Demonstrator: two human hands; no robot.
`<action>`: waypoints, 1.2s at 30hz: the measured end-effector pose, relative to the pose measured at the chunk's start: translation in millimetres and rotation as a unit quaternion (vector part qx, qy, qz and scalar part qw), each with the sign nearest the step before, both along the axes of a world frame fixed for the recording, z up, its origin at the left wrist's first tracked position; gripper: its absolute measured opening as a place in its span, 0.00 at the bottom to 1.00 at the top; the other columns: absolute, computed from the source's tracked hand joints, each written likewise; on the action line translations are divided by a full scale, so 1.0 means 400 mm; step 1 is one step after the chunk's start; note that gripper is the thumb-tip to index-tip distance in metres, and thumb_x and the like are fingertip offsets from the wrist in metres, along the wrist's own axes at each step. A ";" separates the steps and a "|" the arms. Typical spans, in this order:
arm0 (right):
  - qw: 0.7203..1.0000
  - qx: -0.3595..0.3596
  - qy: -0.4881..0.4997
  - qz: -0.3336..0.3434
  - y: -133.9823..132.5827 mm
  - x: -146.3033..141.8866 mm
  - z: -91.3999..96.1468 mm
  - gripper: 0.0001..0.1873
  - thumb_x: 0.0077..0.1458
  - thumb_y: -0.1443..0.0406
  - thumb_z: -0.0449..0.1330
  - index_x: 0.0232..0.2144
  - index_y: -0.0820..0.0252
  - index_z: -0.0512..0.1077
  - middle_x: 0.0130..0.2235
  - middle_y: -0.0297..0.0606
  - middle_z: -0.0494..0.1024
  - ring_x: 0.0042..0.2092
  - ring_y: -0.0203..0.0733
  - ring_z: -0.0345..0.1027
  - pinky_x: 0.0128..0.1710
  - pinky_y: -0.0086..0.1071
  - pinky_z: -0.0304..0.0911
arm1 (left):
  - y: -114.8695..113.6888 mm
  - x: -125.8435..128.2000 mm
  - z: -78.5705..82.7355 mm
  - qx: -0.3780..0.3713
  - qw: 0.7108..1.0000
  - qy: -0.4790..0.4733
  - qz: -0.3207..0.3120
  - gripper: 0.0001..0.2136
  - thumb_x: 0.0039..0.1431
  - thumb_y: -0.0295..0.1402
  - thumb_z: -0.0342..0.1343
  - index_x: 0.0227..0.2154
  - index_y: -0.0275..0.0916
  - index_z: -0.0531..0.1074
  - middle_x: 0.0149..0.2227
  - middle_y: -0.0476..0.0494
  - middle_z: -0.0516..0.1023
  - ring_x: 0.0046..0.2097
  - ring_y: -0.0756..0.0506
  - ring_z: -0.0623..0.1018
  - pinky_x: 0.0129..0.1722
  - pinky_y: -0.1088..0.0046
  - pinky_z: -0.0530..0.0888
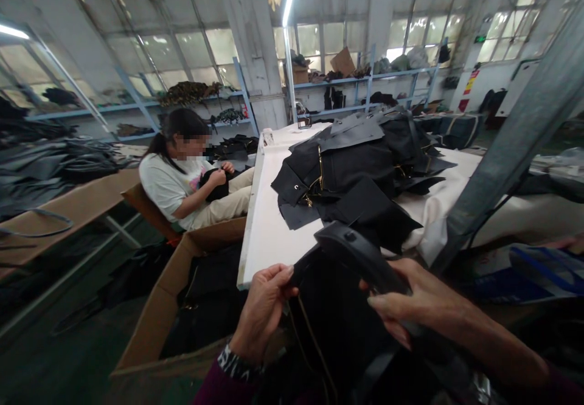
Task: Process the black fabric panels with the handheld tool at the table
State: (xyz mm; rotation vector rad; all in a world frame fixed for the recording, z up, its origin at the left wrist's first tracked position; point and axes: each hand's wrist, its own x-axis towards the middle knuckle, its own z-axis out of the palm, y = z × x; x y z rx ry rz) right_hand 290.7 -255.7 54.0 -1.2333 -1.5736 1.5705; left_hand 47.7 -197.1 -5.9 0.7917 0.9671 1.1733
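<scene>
My left hand (pixel 264 308) pinches the upper edge of a black fabric piece (pixel 335 308) between thumb and fingers. A gold-coloured zipper (pixel 314 347) runs down that piece, which hangs in front of my body past the table's near edge. My right hand (pixel 410 301) is wrapped round the handle of a black curved handheld tool (pixel 360 253); its exact kind I cannot make out. The tool's broad head points up and left, over the fabric's upper part. The lower part of the fabric is dark and partly hidden by my right arm.
On the white table (pixel 269 228) lies a heap of black fabric pieces (pixel 351 162) with gold zippers. A cardboard box (pixel 155 308) holding black pieces stands at the left. Beyond it a seated person (pixel 177 174) handles black fabric. A slanted metal post (pixel 506 131) rises at the right.
</scene>
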 end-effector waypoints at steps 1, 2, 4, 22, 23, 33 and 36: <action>1.000 0.002 -0.004 -0.010 -0.002 0.009 0.011 0.17 0.51 0.57 0.60 0.37 0.66 0.68 0.16 0.28 0.68 0.17 0.30 0.60 0.18 0.23 0.55 | 0.001 -0.003 -0.003 -0.008 1.000 -0.009 0.010 0.11 0.38 0.33 0.68 0.18 0.33 0.72 0.20 0.53 0.67 0.23 0.55 0.67 0.22 0.81 0.69; 1.000 -0.001 -0.010 -0.016 -0.006 0.017 0.022 0.18 0.51 0.56 0.60 0.37 0.66 0.67 0.16 0.28 0.67 0.17 0.31 0.59 0.18 0.23 0.55 | 0.003 -0.007 -0.006 -0.014 1.000 -0.015 0.015 0.11 0.37 0.33 0.69 0.18 0.33 0.72 0.20 0.53 0.67 0.23 0.55 0.67 0.22 0.82 0.69; 1.000 -0.009 -0.024 -0.013 -0.017 0.027 0.036 0.20 0.50 0.54 0.60 0.36 0.66 0.67 0.16 0.28 0.67 0.17 0.30 0.59 0.18 0.23 0.54 | 0.006 -0.010 -0.008 -0.018 1.000 -0.020 0.016 0.11 0.37 0.33 0.69 0.18 0.33 0.72 0.20 0.53 0.67 0.23 0.55 0.67 0.22 0.82 0.69; 0.997 -0.060 -0.039 0.015 -0.015 -0.006 -0.038 0.15 0.51 0.61 0.60 0.39 0.67 0.68 0.17 0.27 0.69 0.17 0.29 0.59 0.18 0.22 0.55 | -0.035 0.016 -0.033 0.058 0.997 0.054 0.003 0.08 0.50 0.33 0.60 0.22 0.34 0.73 0.24 0.49 0.71 0.28 0.53 0.66 0.27 0.79 0.65; 0.997 -0.065 -0.041 0.015 -0.017 -0.003 -0.032 0.15 0.52 0.62 0.60 0.40 0.67 0.68 0.17 0.27 0.68 0.17 0.29 0.59 0.18 0.22 0.55 | -0.032 0.016 -0.036 0.055 0.997 0.052 0.011 0.08 0.50 0.33 0.61 0.21 0.34 0.73 0.23 0.50 0.70 0.27 0.53 0.66 0.27 0.79 0.65; 0.991 -0.126 -0.041 0.034 -0.033 -0.023 -0.035 0.19 0.48 0.60 0.63 0.41 0.63 0.66 0.19 0.26 0.69 0.20 0.31 0.62 0.19 0.22 0.56 | -0.030 0.021 -0.044 0.073 0.994 0.077 0.017 0.09 0.52 0.35 0.60 0.25 0.34 0.76 0.26 0.48 0.73 0.27 0.53 0.65 0.28 0.79 0.62; 0.993 -0.109 -0.016 0.035 -0.018 -0.024 -0.054 0.22 0.48 0.57 0.63 0.41 0.63 0.66 0.19 0.26 0.69 0.19 0.31 0.62 0.19 0.23 0.57 | -0.033 0.021 -0.052 0.083 0.993 0.078 0.018 0.09 0.52 0.35 0.60 0.23 0.34 0.75 0.25 0.49 0.72 0.27 0.53 0.64 0.28 0.79 0.62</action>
